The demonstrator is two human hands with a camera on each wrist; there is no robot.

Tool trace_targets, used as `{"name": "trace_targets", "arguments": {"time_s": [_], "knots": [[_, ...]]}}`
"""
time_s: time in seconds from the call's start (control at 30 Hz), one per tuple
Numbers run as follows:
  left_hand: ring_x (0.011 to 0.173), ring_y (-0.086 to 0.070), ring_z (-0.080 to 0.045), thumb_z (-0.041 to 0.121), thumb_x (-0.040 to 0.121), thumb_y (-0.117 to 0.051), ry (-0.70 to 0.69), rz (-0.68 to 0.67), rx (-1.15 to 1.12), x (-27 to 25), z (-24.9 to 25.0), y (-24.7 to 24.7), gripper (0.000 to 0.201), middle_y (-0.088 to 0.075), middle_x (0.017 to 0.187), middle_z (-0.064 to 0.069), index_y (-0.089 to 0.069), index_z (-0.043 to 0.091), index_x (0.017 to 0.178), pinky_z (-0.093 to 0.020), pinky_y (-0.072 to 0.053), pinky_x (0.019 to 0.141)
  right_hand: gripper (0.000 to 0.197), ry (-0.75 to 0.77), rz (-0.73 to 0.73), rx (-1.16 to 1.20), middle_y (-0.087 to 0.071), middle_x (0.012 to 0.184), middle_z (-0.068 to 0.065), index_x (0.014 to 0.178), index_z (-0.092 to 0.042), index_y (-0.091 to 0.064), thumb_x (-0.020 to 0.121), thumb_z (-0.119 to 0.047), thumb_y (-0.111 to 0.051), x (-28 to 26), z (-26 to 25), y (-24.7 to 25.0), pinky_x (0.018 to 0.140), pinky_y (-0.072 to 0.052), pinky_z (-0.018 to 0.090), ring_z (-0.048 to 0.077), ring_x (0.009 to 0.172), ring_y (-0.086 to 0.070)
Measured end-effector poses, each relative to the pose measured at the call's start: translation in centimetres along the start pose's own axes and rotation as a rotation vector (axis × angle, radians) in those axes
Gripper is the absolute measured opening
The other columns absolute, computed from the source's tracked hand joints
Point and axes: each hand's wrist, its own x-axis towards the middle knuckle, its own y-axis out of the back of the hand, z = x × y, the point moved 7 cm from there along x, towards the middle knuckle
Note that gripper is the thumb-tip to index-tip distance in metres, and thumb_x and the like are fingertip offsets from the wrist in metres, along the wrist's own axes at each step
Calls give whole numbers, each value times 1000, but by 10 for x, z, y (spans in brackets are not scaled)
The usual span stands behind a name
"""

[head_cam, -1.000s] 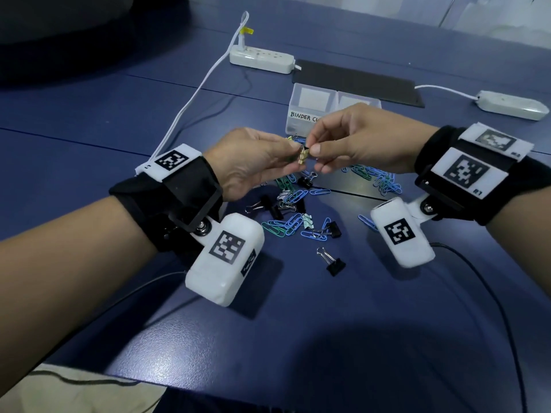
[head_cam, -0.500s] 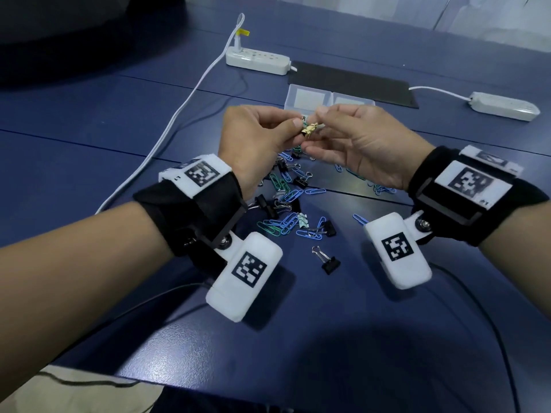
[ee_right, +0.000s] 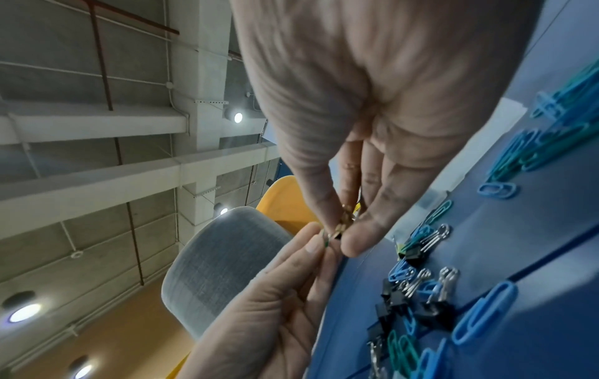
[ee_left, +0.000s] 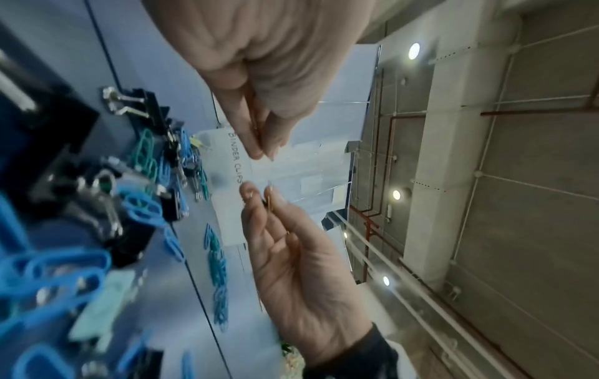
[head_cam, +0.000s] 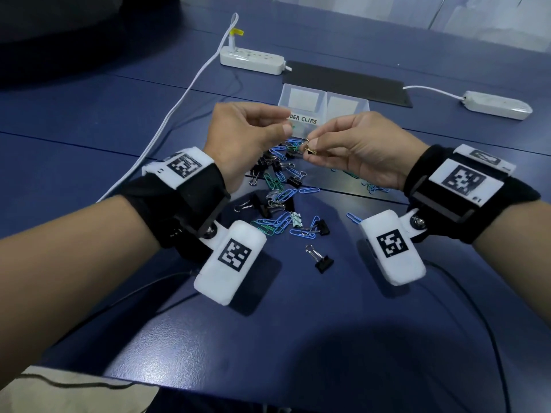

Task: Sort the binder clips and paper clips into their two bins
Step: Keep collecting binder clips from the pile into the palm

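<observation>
Both hands are hovering above the clip pile (head_cam: 280,201), which is spread over the blue surface (head_cam: 89,144). The right hand (head_cam: 357,150) is pinching a small gold binder clip (head_cam: 311,150) between thumb and fingertips, just past the far edge of the pile. In the right wrist view that gold clip (ee_right: 340,225) is sitting right at the fingertips, and there's a thin green bit at the left hand's fingertips, touching or almost touching it, too small to say what it is.

The left hand (head_cam: 247,138) is beside it with thumb and forefinger pressed together. From the left wrist view the left hand (ee_left: 275,77) is pinching something thin, but I can't make out what, so I can't tell if it's really holding anything.

Beyond the pile, 2 clear bins (head_cam: 325,105) are standing side by side, touching each other. The left one has a handwritten label ending in "CLIPS"; the left wrist view reads "BINDER CLIPS".

The pile is a mix of blue and green paper clips and black binder clips. 1 black binder clip (head_cam: 320,260) is lying alone on the near side of the pile, closer to the person. More paper clips (head_cam: 375,187) are lying right of the pile, under the right hand.

A white power strip (head_cam: 252,59) and a black mat (head_cam: 346,81) are lying well beyond the pile.
</observation>
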Motion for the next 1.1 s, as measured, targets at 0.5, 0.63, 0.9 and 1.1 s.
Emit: {"name": "trace_targets", "arguments": {"time_s": [0.5, 0.63, 0.9, 1.1], "knots": [[92, -64, -36, 38, 103, -29, 607, -202, -360, -32, -4, -21, 50, -63, 104, -26, -53, -3, 117, -39, -57, 82, 20, 373, 58, -627, -74, 83, 15, 84, -2, -71, 71, -15, -78, -4, -40, -34, 79, -59, 39, 18, 70, -67], [79, -66, -33, 31, 105, -23, 640, -143, -764, -40, 5, -9, 53, -62, 98, -26, -48, -10, 127, -41, -57, 72, 27, 523, 73, -892, -74, 78, -4, 85, -17, -75, 70, -39, -77, -9, -58, -64, 70, -53, 17, 2, 68, -65], [59, -55, -20, 25, 105, -26, 576, 270, -970, -43, -11, 56, 42, -54, 78, -16, -49, -3, 85, -19, -49, 42, 27, 412, -246, -1274, -73, 89, -7, 99, -23, -74, 74, -36, -75, -18, -22, -81, 64, -41, 14, 5, 71, -60], [73, -62, -30, 28, 104, -29, 595, 293, -999, -53, -26, 63, 45, -57, 94, -25, -53, -8, 90, -32, -59, 57, 29, 376, -402, -1415, -54, 76, -16, 106, -30, -69, 77, -32, -72, -16, 4, -105, 72, -42, 25, 10, 73, -53]]}}
